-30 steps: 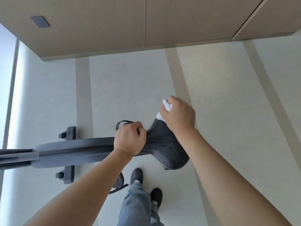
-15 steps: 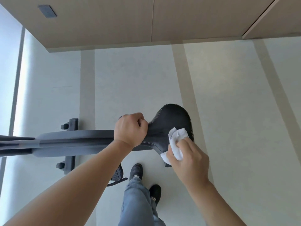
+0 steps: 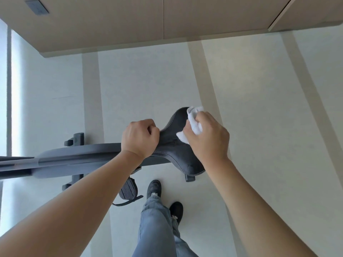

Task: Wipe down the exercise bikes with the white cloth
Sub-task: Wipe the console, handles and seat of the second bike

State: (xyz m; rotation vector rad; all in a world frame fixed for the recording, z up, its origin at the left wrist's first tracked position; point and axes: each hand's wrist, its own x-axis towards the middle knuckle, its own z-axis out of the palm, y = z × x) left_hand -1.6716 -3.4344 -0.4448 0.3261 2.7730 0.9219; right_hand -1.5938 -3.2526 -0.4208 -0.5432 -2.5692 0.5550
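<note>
Now the right hand (image 3: 207,138) is gripping the bunched white cloth (image 3: 193,125) and pressing it onto the far side of the saddle (image 3: 172,145), while the left hand (image 3: 140,139) is clenching around the saddle's narrow nose. Soft and crumpled, the cloth is lying against the saddle's dark, smooth, stitched-edge surface, broad and rounded at its rear.

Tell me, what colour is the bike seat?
Black, with pale stitching along its edge; the seat shows in the head view.
</note>
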